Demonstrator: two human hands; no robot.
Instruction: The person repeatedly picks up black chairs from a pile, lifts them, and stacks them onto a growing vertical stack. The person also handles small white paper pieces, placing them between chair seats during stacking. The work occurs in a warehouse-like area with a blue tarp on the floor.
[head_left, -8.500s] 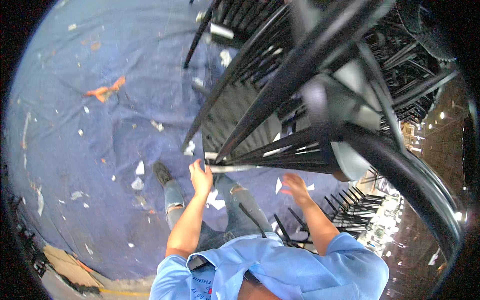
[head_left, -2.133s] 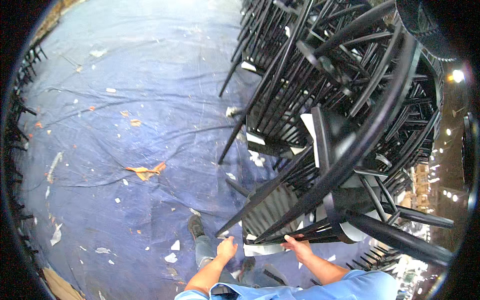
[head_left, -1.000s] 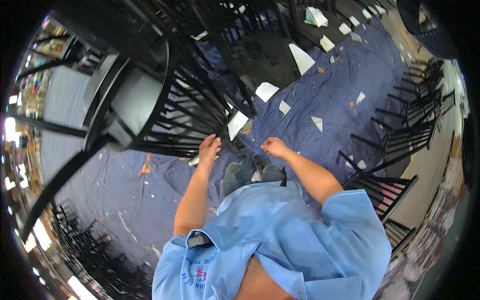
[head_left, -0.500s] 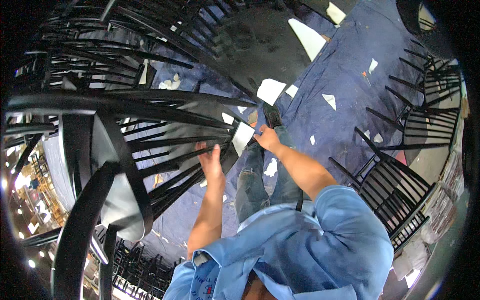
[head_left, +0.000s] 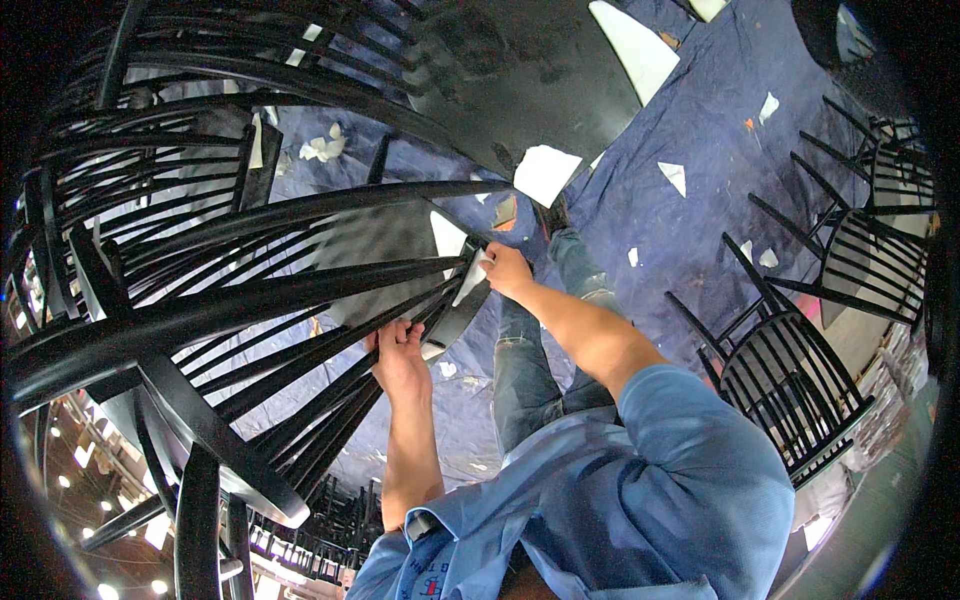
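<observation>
Hands on the stack of black spindle-back chairs, tipped across the left above the blue tarp. Left hand wraps its fingers round a spindle; right hand grips the seat edge beside a white paper tag.

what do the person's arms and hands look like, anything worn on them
Both forearms are bare from elbow to fingers. The left hand and right hand wear no gloves, and no watch or ring shows. Short sleeves of a light blue shirt cover the upper arms; the shirt front has a small printed patch.
</observation>
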